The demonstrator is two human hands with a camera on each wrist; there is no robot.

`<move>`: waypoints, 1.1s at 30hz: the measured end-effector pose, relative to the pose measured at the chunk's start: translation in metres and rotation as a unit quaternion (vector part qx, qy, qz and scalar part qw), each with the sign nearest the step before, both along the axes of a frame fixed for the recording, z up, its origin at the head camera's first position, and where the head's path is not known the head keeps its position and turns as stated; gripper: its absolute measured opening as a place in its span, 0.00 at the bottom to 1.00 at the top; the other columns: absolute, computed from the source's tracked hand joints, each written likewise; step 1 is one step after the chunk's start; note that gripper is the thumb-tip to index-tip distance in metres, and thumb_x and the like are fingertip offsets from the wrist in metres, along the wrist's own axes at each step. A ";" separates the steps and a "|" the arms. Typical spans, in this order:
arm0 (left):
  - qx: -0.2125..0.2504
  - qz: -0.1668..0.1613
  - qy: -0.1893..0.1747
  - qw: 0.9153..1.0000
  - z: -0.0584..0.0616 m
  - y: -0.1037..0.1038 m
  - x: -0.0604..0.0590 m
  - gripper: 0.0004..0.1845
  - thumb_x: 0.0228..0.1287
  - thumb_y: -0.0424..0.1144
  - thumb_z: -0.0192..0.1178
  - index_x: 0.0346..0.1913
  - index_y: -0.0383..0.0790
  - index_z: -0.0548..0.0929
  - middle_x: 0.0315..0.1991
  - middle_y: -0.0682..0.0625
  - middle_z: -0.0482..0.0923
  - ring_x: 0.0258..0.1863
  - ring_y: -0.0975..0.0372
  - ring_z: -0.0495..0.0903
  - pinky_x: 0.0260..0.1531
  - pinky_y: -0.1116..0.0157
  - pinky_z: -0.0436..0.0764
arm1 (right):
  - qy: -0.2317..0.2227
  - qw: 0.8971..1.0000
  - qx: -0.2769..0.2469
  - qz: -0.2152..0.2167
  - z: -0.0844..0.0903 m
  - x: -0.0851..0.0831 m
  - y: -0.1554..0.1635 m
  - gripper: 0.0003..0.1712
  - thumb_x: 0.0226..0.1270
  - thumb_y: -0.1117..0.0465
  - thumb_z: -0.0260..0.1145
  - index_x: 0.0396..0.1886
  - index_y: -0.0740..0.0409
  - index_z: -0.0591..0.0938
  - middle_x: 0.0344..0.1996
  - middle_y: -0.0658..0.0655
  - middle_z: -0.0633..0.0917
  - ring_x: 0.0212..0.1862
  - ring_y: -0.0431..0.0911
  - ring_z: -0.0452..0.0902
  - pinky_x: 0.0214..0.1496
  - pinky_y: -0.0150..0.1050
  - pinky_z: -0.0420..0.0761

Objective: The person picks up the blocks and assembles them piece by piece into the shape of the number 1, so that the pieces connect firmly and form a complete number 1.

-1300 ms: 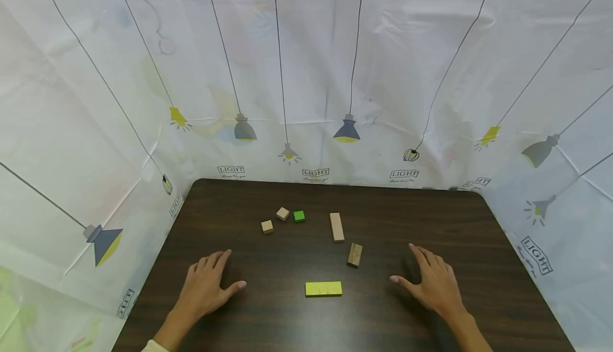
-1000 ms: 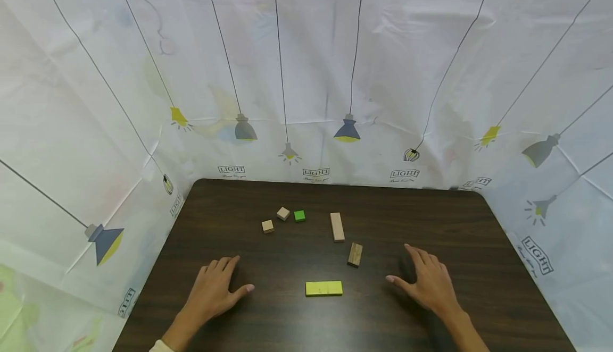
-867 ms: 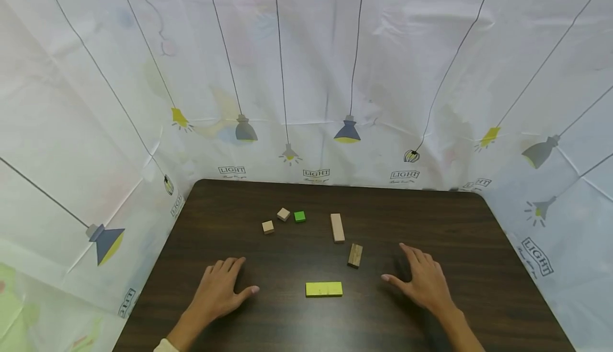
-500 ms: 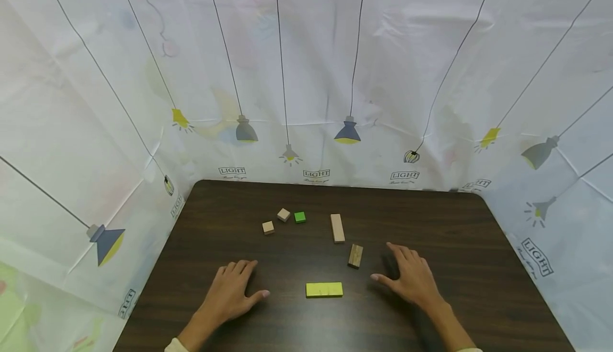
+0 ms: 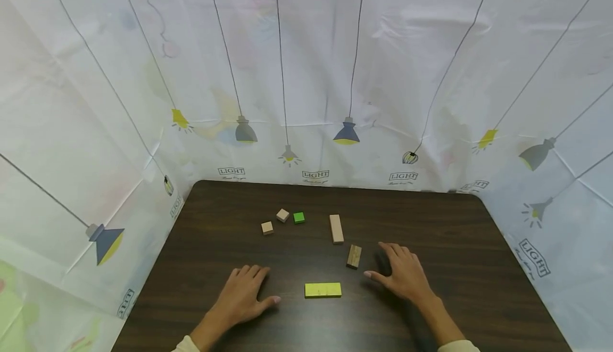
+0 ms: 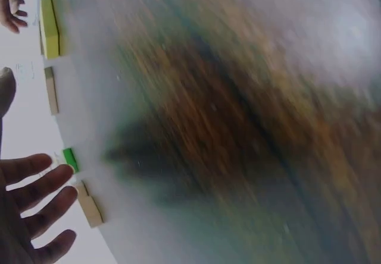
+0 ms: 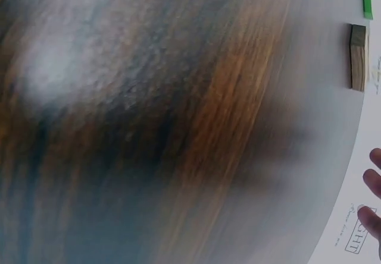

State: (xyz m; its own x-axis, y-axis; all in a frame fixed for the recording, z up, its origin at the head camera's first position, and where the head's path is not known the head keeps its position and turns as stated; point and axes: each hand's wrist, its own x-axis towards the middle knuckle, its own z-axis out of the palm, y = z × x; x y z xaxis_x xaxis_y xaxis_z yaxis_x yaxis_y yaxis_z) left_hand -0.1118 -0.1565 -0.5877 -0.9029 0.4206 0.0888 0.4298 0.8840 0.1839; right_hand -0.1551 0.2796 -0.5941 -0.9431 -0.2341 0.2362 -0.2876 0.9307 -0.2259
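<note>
The word LIGHT, in framed dark capitals, is printed repeatedly on the white sheet (image 5: 306, 75) around the counter (image 5: 407, 214): three labels (image 5: 315, 174) stand level along the back, others slant near the corners and down the sides. The cursive beneath the back ones is too small to read. The right wrist view shows one sideways label (image 7: 357, 239), its GHT legible; the left wrist view's print is too faint

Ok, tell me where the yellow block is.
In the head view, the yellow block lies low, just right of centre, between the left hand and right hand, below the brown block.
</note>
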 end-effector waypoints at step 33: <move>-0.019 -0.112 0.044 0.993 -0.017 0.061 -0.007 0.37 0.63 0.73 0.54 0.59 0.47 0.81 0.52 0.51 0.82 0.52 0.57 0.79 0.53 0.52 0.76 | -0.019 0.999 0.010 0.032 -0.005 -0.019 -0.024 0.49 0.54 0.24 0.67 0.63 0.56 0.79 0.53 0.60 0.82 0.55 0.58 0.77 0.58 0.62 0.72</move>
State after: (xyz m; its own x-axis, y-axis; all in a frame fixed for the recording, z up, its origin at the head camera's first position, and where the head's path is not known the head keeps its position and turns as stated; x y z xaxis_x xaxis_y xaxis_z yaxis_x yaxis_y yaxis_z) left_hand -0.1187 -0.0958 -0.6045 -0.7754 0.6151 0.1428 0.6298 0.7696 0.1053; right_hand -0.1739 0.2551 -0.5991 -0.9343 -0.2980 0.1957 -0.3379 0.9152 -0.2195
